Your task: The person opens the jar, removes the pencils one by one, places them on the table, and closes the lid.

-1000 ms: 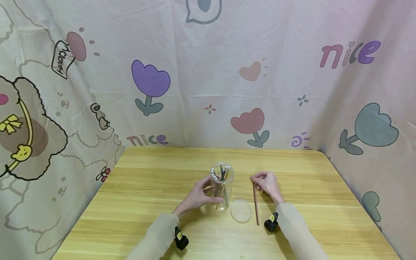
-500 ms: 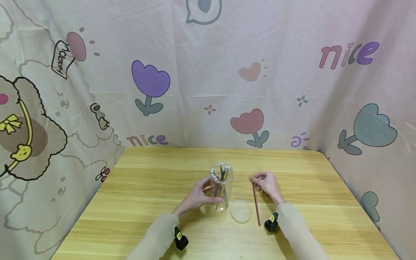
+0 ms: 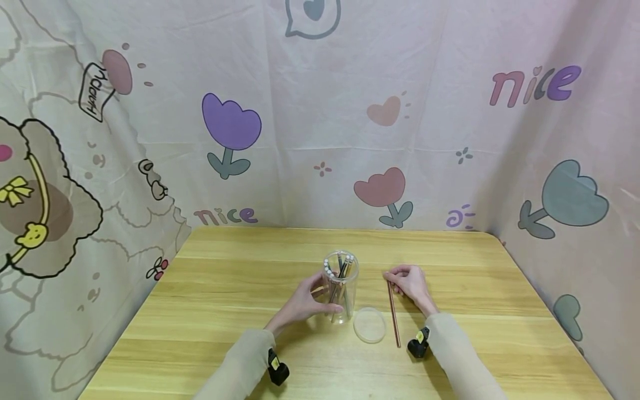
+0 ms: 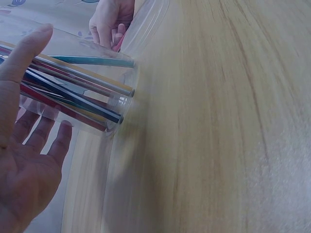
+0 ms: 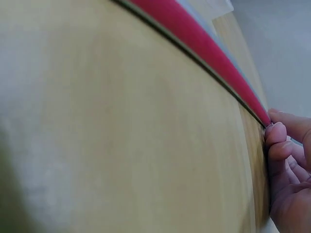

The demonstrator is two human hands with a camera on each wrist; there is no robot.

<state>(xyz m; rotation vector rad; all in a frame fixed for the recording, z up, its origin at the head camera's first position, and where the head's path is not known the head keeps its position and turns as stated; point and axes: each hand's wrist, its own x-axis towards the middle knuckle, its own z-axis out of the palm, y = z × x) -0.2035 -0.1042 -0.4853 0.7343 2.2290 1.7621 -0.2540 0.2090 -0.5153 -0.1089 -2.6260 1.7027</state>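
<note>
A clear cylindrical jar (image 3: 351, 297) stands upright on the table, several pencils (image 3: 345, 268) leaning inside it. My left hand (image 3: 306, 301) grips the jar from its left side, thumb across the front and fingers behind. In the left wrist view, a teal pencil (image 4: 92, 60) and darker ones show through the jar wall. To the right of the jar lies a round clear lid (image 3: 369, 325). My right hand (image 3: 409, 281) pinches the far end of a reddish pencil (image 3: 394, 314), which looks bright red (image 5: 214, 51) in the right wrist view and lies along the tabletop.
The wooden table (image 3: 240, 266) reaches back to a patterned cloth (image 3: 320, 122) hanging behind it. Another stretch of cloth hangs on each side. Black wrist cameras (image 3: 278, 369) sit at both sleeves.
Both hands keep their grips and places. The near end of the reddish pencil swings very slightly to the right; the jar and lid stay put.
</note>
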